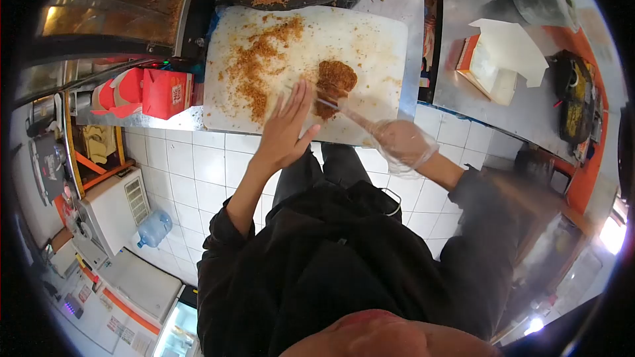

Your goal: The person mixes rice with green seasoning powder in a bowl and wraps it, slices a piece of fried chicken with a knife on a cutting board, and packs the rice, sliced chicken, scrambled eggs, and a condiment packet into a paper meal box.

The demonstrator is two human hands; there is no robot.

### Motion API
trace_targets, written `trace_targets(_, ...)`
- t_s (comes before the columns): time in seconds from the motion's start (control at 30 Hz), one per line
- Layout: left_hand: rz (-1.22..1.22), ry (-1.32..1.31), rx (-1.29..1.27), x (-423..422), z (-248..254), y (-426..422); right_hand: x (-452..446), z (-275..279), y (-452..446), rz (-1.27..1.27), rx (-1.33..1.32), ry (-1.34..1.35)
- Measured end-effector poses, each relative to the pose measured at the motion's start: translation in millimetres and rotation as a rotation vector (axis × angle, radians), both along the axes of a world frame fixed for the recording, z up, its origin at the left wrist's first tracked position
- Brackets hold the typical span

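Your gloved right hand (402, 142) grips a knife (327, 103) near your open left hand (287, 125). Crumbed food (338, 77) sliding could cause fingertip cuts.

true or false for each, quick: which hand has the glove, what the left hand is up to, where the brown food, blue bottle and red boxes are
1. The right hand wears a clear plastic glove. True.
2. The left hand grips the rim of the pan. False: its fingers are stretched out over the white board.
3. The piece of brown food lies on the white board. True.
4. The blue bottle stands on the metal counter. False: it is down on the tiled floor.
5. The red boxes are to the left of the white board. True.
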State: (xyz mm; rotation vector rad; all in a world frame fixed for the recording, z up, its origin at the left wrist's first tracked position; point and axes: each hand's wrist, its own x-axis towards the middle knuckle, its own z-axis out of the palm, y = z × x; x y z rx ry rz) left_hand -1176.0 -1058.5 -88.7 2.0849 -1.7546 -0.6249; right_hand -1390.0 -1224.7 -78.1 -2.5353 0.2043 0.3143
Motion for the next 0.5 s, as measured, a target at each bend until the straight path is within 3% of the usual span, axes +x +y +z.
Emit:
trace_targets(0.1,-0.003,0.020,0.022,2,-20,-2,-1,-26,10,-0.065,0.061,0.017)
trace_targets(0.17,0.014,0.039,0.097,1,-20,0,1,-30,23,-0.094,-0.112,-0.087)
trace_targets(0.23,-0.003,0.017,0.137,1,-20,5,3,-26,22,-0.014,-0.189,0.067)
trace_targets(0.3,-0.009,-0.001,0.183,-3,-22,6,6,-19,27,0.150,-0.606,0.075)
trace_targets(0.37,0.001,0.006,0.143,-3,-22,4,4,-22,19,0.025,-0.218,0.096)
trace_targets(0.5,-0.027,0.025,0.142,6,-4,-12,-5,-25,3,-0.054,-0.014,-0.004)
